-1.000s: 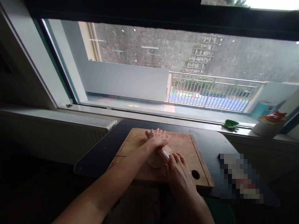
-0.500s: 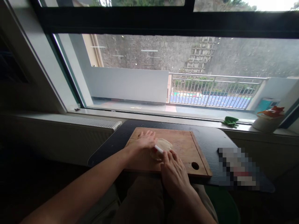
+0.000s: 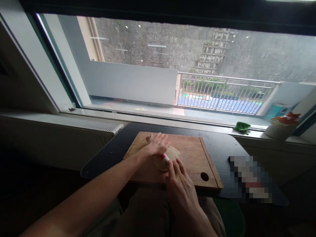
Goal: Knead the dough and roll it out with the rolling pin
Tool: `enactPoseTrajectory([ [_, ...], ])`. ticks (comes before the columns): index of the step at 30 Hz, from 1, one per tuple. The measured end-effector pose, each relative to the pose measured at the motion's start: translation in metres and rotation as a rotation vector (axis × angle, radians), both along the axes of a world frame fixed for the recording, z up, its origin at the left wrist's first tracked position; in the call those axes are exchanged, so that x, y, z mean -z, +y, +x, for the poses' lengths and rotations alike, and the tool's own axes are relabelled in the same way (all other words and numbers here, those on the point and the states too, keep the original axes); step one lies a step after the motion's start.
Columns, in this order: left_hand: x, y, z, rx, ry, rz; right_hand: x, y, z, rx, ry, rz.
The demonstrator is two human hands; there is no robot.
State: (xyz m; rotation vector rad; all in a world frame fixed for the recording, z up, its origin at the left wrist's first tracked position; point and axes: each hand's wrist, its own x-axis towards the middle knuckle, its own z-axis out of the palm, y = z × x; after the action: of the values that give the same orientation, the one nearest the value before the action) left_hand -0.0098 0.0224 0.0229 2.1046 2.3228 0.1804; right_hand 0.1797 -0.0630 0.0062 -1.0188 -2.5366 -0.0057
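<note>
Dough (image 3: 172, 154) gets flat best if both flat-open hands, left (image 3: 158, 144) and right (image 3: 179, 179), push the roller (image 3: 165, 157) evenly.

Ahead of the left hand's (image 3: 158, 144) fingers the wooden cutting board (image 3: 190, 149) lies bare to its far edge, then dark table (image 3: 222, 144) up to the window sill (image 3: 172, 123). To the right of the right hand's (image 3: 179, 181) fingers the board is free as far as its round hole (image 3: 204, 176). Between the fingers, flat dough (image 3: 170, 157) and a small roller (image 3: 165, 157) fill the gap. A green cloth (image 3: 242, 127) and a white pot (image 3: 280, 128) stand well apart, far right.
</note>
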Motion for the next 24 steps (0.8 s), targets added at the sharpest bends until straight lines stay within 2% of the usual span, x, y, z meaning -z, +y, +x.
enactPoseTrajectory([
  [4, 0.002, -0.040, -0.022, -0.022, 0.021, -0.057, 0.003, -0.018, -0.012, -0.006, 0.020, 0.025],
  [7, 0.003, -0.048, -0.029, -0.052, 0.026, -0.106, -0.002, -0.018, -0.014, -0.023, 0.036, 0.032],
  [10, 0.001, -0.033, -0.026, -0.068, -0.006, -0.144, -0.010, -0.001, -0.012, 0.011, 0.051, 0.009],
  [13, -0.003, -0.005, -0.017, -0.072, -0.055, -0.147, -0.016, 0.028, -0.008, 0.110, 0.049, -0.019],
  [18, -0.008, 0.040, -0.004, -0.104, -0.100, -0.099, -0.015, 0.075, -0.007, 0.231, 0.042, -0.091],
  [21, -0.006, 0.051, -0.001, -0.105, -0.105, -0.069, -0.013, 0.083, -0.006, 0.248, 0.043, -0.129],
  [24, -0.003, 0.042, -0.003, -0.078, -0.094, -0.008, -0.012, 0.069, -0.005, 0.212, 0.043, -0.104],
])
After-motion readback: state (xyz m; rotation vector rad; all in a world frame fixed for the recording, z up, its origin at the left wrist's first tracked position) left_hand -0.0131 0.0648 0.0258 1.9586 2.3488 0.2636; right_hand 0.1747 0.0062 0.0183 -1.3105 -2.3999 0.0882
